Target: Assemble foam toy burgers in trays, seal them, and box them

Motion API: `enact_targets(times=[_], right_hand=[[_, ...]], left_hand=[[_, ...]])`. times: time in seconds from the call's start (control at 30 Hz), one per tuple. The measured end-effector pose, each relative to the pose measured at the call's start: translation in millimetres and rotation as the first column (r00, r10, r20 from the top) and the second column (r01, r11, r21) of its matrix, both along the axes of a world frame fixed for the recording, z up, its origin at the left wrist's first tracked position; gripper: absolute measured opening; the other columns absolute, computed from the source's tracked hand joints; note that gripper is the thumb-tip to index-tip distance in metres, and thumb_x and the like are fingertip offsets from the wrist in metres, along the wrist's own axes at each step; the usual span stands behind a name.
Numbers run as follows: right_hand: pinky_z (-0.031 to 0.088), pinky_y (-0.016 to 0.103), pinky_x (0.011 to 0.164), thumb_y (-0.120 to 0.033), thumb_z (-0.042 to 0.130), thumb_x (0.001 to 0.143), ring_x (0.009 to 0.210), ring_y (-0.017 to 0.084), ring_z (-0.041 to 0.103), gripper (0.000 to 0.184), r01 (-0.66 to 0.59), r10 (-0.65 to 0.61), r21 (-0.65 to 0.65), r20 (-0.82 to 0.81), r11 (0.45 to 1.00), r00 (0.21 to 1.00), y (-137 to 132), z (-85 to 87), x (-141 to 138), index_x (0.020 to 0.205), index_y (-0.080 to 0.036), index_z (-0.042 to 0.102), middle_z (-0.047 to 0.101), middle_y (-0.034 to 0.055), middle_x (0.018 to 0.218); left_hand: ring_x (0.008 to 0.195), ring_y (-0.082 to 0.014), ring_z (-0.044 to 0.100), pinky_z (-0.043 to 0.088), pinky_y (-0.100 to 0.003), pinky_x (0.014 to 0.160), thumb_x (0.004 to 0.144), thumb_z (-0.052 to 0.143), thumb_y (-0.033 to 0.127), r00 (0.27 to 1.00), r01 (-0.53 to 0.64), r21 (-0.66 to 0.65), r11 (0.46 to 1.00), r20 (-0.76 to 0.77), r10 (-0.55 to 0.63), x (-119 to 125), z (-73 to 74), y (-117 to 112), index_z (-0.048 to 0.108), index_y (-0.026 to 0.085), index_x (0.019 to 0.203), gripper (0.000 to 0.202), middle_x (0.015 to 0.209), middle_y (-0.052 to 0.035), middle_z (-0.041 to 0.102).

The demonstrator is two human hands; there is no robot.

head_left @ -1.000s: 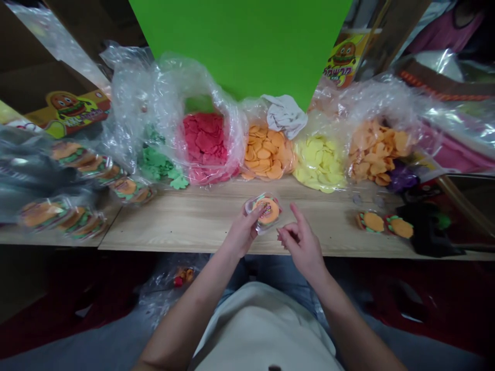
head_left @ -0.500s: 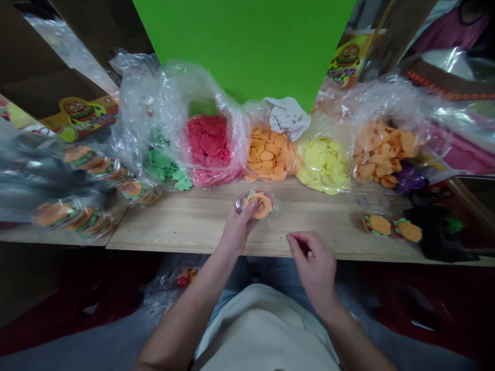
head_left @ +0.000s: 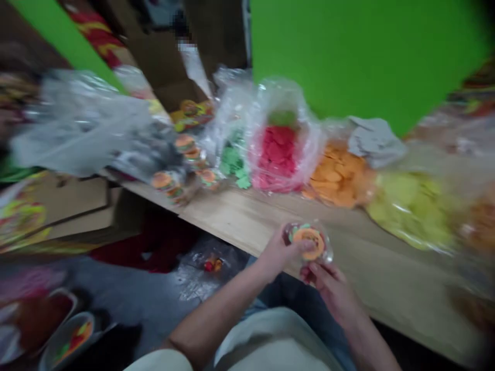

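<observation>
Head view is smeared with blur, so I read only the large shapes. My left hand (head_left: 279, 251) has its fingers curled around a small clear-wrapped burger candy (head_left: 308, 242), orange top with green trim, gripping it from its left side above the near edge of the wooden table (head_left: 247, 221). My right hand (head_left: 328, 283) sits just below it, fingers loosely bent, fingertips touching the packet's lower edge; whether they pinch it I cannot tell. Both forearms rise from the bottom of the frame and meet at the packet. Behind it lie bags of red pieces (head_left: 279, 154), orange pieces (head_left: 337, 175) and yellow pieces (head_left: 412, 206).
</observation>
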State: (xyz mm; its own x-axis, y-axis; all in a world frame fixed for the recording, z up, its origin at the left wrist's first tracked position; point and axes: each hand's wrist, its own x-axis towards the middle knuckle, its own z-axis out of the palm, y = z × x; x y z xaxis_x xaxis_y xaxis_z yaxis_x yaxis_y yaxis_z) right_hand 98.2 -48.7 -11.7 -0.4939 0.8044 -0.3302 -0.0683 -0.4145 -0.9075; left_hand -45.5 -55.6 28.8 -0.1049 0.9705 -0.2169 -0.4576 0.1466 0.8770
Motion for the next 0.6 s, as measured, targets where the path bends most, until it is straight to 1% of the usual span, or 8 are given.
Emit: enact_targets(times=[0.07, 0.13, 0.2, 0.27, 0.33, 0.4, 0.5, 0.6], right_hand=[[0.051, 0.035, 0.068, -0.045, 0.053, 0.079, 0.078, 0.021, 0.062, 0.029, -0.192, 0.181, 0.071, 0.136, 0.979, 0.974, -4, -15.5, -20, 0.088, -0.02, 0.065, 0.067, 0.0076, 0.084], [0.049, 0.041, 0.081, -0.045, 0.054, 0.078, 0.089, 0.025, 0.061, 0.034, -0.392, 0.314, 0.238, 0.309, 0.889, 0.898, -8, -31.8, -39, 0.1, -0.021, 0.065, 0.066, 0.0094, 0.097], [0.046, 0.042, 0.088, -0.043, 0.055, 0.077, 0.094, 0.026, 0.06, 0.035, -0.518, 0.346, 0.362, 0.442, 0.775, 0.827, -9, -45.4, -49, 0.106, -0.024, 0.063, 0.065, 0.0084, 0.103], [0.046, 0.041, 0.091, -0.042, 0.051, 0.08, 0.098, 0.025, 0.059, 0.032, -0.569, 0.341, 0.39, 0.516, 0.724, 0.786, -6, -54.1, -50, 0.105, -0.027, 0.064, 0.065, 0.0071, 0.106], [0.046, 0.038, 0.091, -0.041, 0.045, 0.083, 0.101, 0.024, 0.059, 0.031, -0.591, 0.343, 0.372, 0.549, 0.716, 0.762, -3, -56.9, -48, 0.103, -0.027, 0.064, 0.064, 0.0066, 0.108], [0.047, 0.036, 0.089, -0.041, 0.043, 0.085, 0.1, 0.022, 0.059, 0.031, -0.609, 0.35, 0.363, 0.569, 0.705, 0.745, 0, -54.4, -48, 0.103, -0.027, 0.064, 0.064, 0.0066, 0.107], [0.048, 0.037, 0.088, -0.038, 0.043, 0.085, 0.097, 0.022, 0.06, 0.029, -0.632, 0.329, 0.402, 0.602, 0.662, 0.727, -3, -42.8, -49, 0.101, -0.027, 0.065, 0.065, 0.0064, 0.104], [0.048, 0.036, 0.084, -0.033, 0.042, 0.086, 0.093, 0.022, 0.06, 0.027, -0.623, 0.266, 0.442, 0.634, 0.646, 0.726, -14, -27.1, -38, 0.1, -0.027, 0.065, 0.066, 0.0061, 0.1]], left_hand=[[0.088, -0.0195, 0.06, 0.047, -0.03, 0.077, 0.062, 0.074, 0.031, 0.994, -0.111, -0.062, 0.992, -0.03, 0.11, -23, -15.7, -17, 0.055, 0.016, 0.104, 0.049, 0.098, -0.0088, 0.064], [0.083, -0.0197, 0.062, 0.049, -0.031, 0.073, 0.062, 0.073, 0.037, 0.952, -0.303, -0.139, 0.943, -0.099, 0.291, -57, -32.9, -35, 0.052, 0.017, 0.106, 0.053, 0.095, -0.0089, 0.065], [0.076, -0.02, 0.063, 0.049, -0.031, 0.068, 0.063, 0.071, 0.044, 0.796, -0.589, -0.176, 0.789, -0.293, 0.529, -100, -42.4, -53, 0.053, 0.017, 0.1, 0.049, 0.086, -0.0081, 0.066], [0.076, -0.0205, 0.063, 0.049, -0.031, 0.067, 0.065, 0.066, 0.049, 0.563, -0.801, -0.137, 0.583, -0.504, 0.655, -147, -41.9, -67, 0.055, 0.015, 0.091, 0.044, 0.08, -0.0073, 0.065], [0.08, -0.021, 0.062, 0.048, -0.031, 0.069, 0.067, 0.063, 0.05, 0.438, -0.875, -0.107, 0.471, -0.586, 0.681, -192, -36.8, -72, 0.056, 0.014, 0.089, 0.043, 0.08, -0.0068, 0.063], [0.084, -0.0219, 0.061, 0.047, -0.031, 0.072, 0.068, 0.063, 0.049, 0.35, -0.916, -0.085, 0.392, -0.647, 0.677, -229, -32.3, -70, 0.058, 0.012, 0.088, 0.042, 0.083, -0.0079, 0.063], [0.086, -0.0217, 0.06, 0.047, -0.034, 0.075, 0.074, 0.06, 0.044, 0.262, -0.94, -0.042, 0.338, -0.725, 0.637, -251, -27.4, -58, 0.059, 0.009, 0.091, 0.039, 0.089, -0.0097, 0.062], [0.091, -0.0187, 0.057, 0.049, -0.038, 0.078, 0.084, 0.051, 0.035, 0.233, -0.919, 0.019, 0.395, -0.78, 0.581, -230, -18.6, -50, 0.055, 0.012, 0.106, 0.032, 0.104, -0.0081, 0.058]])
